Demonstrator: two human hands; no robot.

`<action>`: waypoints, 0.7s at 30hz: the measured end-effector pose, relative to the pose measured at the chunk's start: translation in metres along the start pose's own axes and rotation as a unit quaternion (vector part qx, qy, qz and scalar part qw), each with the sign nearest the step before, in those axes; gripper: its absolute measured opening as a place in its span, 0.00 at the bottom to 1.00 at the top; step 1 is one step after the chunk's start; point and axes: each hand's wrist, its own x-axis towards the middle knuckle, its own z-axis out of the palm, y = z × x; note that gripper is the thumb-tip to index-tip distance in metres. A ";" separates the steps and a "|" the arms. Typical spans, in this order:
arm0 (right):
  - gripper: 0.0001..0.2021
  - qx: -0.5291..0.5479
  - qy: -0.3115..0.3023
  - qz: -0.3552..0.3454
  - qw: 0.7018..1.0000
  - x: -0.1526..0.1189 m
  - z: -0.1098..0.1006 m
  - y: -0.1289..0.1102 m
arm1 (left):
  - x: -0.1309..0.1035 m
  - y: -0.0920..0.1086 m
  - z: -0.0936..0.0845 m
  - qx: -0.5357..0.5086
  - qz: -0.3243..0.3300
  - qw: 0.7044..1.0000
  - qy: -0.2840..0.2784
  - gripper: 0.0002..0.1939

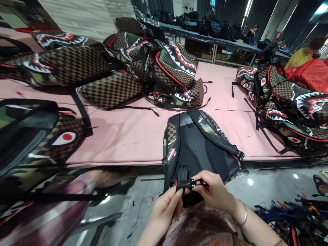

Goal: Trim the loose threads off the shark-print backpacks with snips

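Note:
A backpack [194, 147] in camouflage and brown check lies back panel up on the front edge of the pink table, its lower end toward me. My left hand [167, 206] pinches a black strap [182, 186] at the bag's lower left. On the same strap my right hand [214, 191] is closed, fingers and thumb round a small dark fitting that looks like a buckle [194, 183]. Its exact shape is partly hidden by my fingers. One shoulder strap [217, 136] ends in a black adjuster [240, 154] at the right.
Shark-mouth backpacks [174, 65] are heaped across the pink table [123, 136], with another pile [294, 106] at right. A person in a plaid garment [66, 205] is at left beside a large bag [38, 136]. Straps and bags [289, 218] lie low at right.

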 end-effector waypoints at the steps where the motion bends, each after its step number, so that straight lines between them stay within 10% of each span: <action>1: 0.06 -0.001 -0.010 -0.004 1.000 0.000 0.000 0.000 | 0.000 0.001 0.001 -0.008 -0.002 1.000 -0.004 0.19; 8: 0.09 0.276 0.071 0.118 0.951 0.008 0.009 0.009 | -0.012 0.013 0.001 -0.314 -0.112 0.935 -0.119 0.13; 12: 0.13 0.422 -0.006 0.177 0.889 0.021 0.023 0.009 | -0.007 0.001 0.007 -0.341 -0.196 0.903 -0.174 0.15; 17: 0.20 0.484 0.067 0.256 0.834 0.035 0.032 0.003 | -0.004 -0.003 0.015 -0.128 -0.083 0.987 0.041 0.20; 21: 0.18 0.428 0.049 0.263 0.863 0.037 0.036 0.007 | -0.004 -0.004 0.008 -0.006 -0.005 0.991 0.137 0.18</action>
